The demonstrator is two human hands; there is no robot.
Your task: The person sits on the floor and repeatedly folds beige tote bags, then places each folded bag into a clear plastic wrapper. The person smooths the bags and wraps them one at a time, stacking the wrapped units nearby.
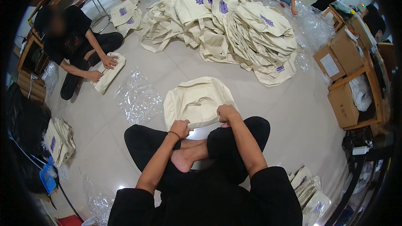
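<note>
Nearby, a slumped heap of tote bags [217, 27] is sprawling across the floor [293, 113], crinkled clear plastic [136, 98] lying to its near left. The left hand [180, 128] and right hand [227, 113] are pinching the near edge of a soft, creased canvas bag [209, 90] resting this side of the heap; most fingertips are hiding from view.

Fairly bright, even light filled the centre, its shadows soft. White glare spotted the floor [293, 113] just below mid-frame and at lower left; clear plastic [137, 98] glinted left of centre. Straight lines bowed toward the blackened rim; one upper-left patch was blurred.
</note>
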